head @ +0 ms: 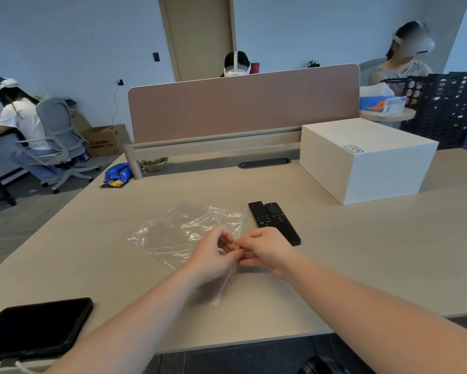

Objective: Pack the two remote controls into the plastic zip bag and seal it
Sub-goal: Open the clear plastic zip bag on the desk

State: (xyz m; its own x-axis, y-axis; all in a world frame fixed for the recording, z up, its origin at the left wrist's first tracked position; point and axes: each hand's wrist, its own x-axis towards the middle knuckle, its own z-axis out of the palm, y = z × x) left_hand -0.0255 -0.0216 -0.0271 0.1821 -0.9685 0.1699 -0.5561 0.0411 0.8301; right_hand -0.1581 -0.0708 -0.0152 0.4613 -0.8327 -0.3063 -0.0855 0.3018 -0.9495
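A clear plastic zip bag lies crumpled on the beige desk, its zip edge on the right side. My left hand and my right hand meet at that zip edge, and both pinch it near its middle. Two black remote controls lie side by side on the desk just right of the bag, outside it: a shorter one on the left and a longer one on the right. My right hand partly covers the near end of the shorter remote.
A white box stands at the back right. A black phone with a cable lies at the near left corner. A blue packet sits at the back left by the pink divider. People sit at other desks beyond.
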